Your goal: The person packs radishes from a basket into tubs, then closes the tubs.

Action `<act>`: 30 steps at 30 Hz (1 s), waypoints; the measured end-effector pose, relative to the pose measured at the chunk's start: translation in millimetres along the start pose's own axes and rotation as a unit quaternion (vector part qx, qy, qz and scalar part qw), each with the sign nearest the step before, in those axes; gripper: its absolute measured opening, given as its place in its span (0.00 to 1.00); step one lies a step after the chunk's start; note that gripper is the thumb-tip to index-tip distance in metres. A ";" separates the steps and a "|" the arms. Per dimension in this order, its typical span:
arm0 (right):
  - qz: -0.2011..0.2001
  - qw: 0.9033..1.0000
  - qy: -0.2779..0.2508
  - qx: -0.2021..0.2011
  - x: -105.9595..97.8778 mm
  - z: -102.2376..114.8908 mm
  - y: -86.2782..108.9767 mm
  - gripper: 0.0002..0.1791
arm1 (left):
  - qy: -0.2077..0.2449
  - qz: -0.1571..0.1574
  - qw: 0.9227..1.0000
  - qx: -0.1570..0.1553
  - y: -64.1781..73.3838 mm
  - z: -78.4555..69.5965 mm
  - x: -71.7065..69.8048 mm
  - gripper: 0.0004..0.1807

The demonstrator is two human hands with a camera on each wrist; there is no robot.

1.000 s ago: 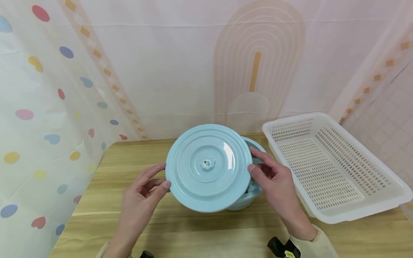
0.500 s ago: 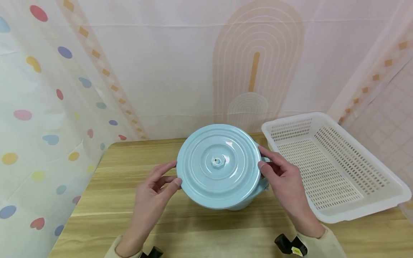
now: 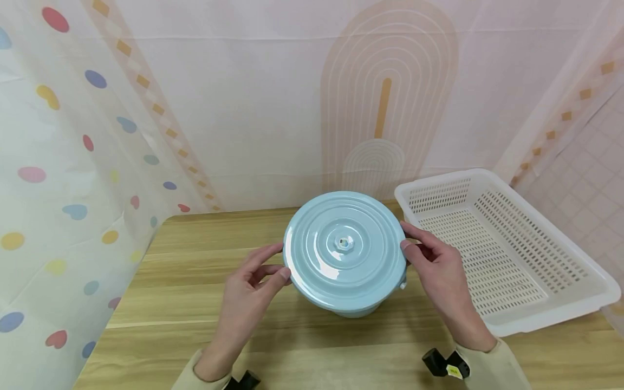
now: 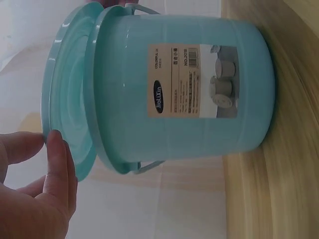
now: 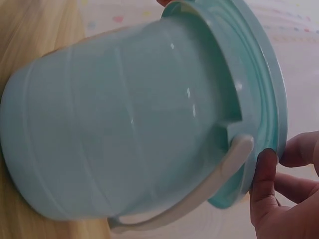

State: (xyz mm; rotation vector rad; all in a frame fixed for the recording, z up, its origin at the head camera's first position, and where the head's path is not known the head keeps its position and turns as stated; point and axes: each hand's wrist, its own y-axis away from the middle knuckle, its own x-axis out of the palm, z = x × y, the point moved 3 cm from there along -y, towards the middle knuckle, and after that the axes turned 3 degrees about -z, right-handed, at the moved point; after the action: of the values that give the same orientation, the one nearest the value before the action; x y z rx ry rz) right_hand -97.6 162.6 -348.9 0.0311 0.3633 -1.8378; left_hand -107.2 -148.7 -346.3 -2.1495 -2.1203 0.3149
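Note:
A round light-blue lid [image 3: 317, 233] with a small central knob is over a light-blue bucket [image 4: 124, 89]. Both wrist views show a gap between the lid and the bucket's rim, with the lid tilted. My left hand [image 3: 253, 298] pinches the lid's left edge between thumb and fingers. On the opposite edge, my right hand [image 3: 441, 276] pinches the lid the same way. The bucket stands upright on the table, and its pale handle [image 5: 199, 194] hangs down at the side. A printed label [image 4: 192, 79] faces the left wrist camera. The lid hides the bucket's inside.
A white perforated plastic basket [image 3: 556, 319] stands on the right, close to my right hand. Wood-grain tabletop [image 3: 161, 303] lies to the left and in front of the bucket. A patterned curtain [image 3: 244, 108] hangs behind the table.
Both hands have carried the lid to the right, from partly beside the bucket to over it. The bucket's opening, partly visible before, is now covered from above.

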 end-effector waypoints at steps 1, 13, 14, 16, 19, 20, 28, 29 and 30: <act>-0.001 1.000 -0.001 0.001 -0.7 -1.2 -1.0 0.21 | 0.003 0.001 1.000 -0.002 -0.7 0.9 1.5 0.25; -0.015 1.000 0.023 0.011 -5.5 -10.7 -8.5 0.21 | 0.002 0.000 1.000 -0.025 -7.3 10.6 15.6 0.25; -0.014 1.000 0.020 0.012 -5.3 -11.4 -9.0 0.21 | -0.002 -0.001 1.000 -0.026 -7.6 10.8 16.5 0.25; -0.014 1.000 0.016 0.015 -4.9 -12.9 -9.8 0.21 | -0.006 -0.005 1.000 -0.028 -8.5 11.2 18.0 0.25; -0.016 1.000 0.012 0.020 -4.1 -14.8 -11.0 0.21 | -0.006 -0.010 0.999 -0.029 -9.1 10.5 19.8 0.25; -0.017 1.000 0.012 0.021 -3.8 -15.4 -11.4 0.21 | -0.004 -0.011 0.999 -0.031 -9.4 10.6 20.3 0.25; -0.020 0.999 0.015 0.024 -2.2 -16.7 -14.6 0.21 | -0.007 -0.020 0.999 -0.044 -9.0 12.8 22.1 0.24; -0.020 0.999 0.016 0.025 -2.0 -16.7 -14.8 0.22 | -0.007 -0.020 0.999 -0.045 -9.0 13.2 22.3 0.24; -0.020 0.999 0.016 0.025 -1.9 -16.8 -15.1 0.22 | -0.007 -0.021 0.999 -0.047 -8.9 13.6 22.5 0.24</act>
State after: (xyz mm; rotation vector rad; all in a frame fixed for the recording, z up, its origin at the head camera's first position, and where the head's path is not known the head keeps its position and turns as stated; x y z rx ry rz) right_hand -114.0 172.6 -360.9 0.0881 0.3426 -1.8882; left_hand -118.7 -127.0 -359.2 -2.1548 -2.2269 0.2324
